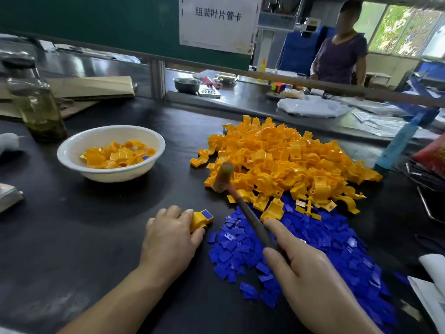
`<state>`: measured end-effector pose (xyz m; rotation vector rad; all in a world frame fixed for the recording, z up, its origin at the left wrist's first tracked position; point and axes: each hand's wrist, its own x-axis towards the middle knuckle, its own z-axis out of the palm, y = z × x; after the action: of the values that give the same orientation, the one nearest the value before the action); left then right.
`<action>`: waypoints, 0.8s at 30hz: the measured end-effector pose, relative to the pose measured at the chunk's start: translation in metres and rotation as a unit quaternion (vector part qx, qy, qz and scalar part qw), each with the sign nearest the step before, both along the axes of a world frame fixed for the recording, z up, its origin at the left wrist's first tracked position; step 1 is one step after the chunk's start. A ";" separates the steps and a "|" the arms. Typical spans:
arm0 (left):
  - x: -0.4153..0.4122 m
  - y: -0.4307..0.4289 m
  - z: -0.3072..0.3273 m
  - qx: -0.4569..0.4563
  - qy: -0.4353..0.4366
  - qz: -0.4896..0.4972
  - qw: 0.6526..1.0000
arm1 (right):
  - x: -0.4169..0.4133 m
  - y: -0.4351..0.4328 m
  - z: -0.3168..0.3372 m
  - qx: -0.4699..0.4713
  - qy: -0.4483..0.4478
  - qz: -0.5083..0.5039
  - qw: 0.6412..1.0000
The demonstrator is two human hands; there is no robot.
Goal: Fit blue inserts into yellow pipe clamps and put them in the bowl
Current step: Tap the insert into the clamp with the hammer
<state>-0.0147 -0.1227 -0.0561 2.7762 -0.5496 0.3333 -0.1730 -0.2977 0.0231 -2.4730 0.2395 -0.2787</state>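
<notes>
While bowl (113,176) at 10 o'clock holds few assy'd clamps, clamp pile (284,160) and insert pile (317,239) are large: early stage. L hand (171,237) pinches clamp w/ insert (200,219); R hand (308,276) grips mallet (224,175).

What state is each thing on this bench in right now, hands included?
Left hand: holds yellow clamp against the table.
Yellow clamp: blue insert set in its top.
Right hand: grips mallet handle.
Mallet: angled up, head clear of the held clamp.
White bowl: partly full.
Loose clamps: heaped.
Loose blue inserts: heaped.
</notes>
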 end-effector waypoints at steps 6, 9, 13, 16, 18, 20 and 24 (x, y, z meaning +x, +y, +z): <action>0.000 -0.001 -0.002 0.000 -0.007 -0.006 1.000 | 0.007 0.003 -0.019 -0.073 0.067 0.018 0.995; 0.001 -0.001 -0.003 0.012 -0.005 -0.004 1.000 | 0.013 -0.006 -0.015 -0.083 0.111 0.033 0.990; 0.002 0.000 -0.003 0.009 -0.006 0.000 1.000 | 0.014 -0.012 -0.011 -0.035 0.075 0.028 0.996; 0.003 -0.001 -0.004 0.019 -0.005 0.004 1.000 | 0.019 -0.007 -0.016 -0.026 -0.004 0.003 1.000; 0.003 0.000 -0.005 0.019 -0.007 0.002 1.000 | 0.023 0.002 -0.020 -0.049 0.001 0.013 0.999; 0.003 0.001 -0.004 0.014 -0.008 0.000 1.000 | 0.028 0.008 -0.020 -0.078 0.063 0.039 0.994; 0.002 0.000 -0.003 0.016 -0.008 0.000 1.000 | 0.030 -0.005 -0.009 -0.084 0.096 0.047 0.991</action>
<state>-0.0124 -0.1229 -0.0593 2.8069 -0.5652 0.3509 -0.1434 -0.3025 0.0146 -2.6720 0.1855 -0.0212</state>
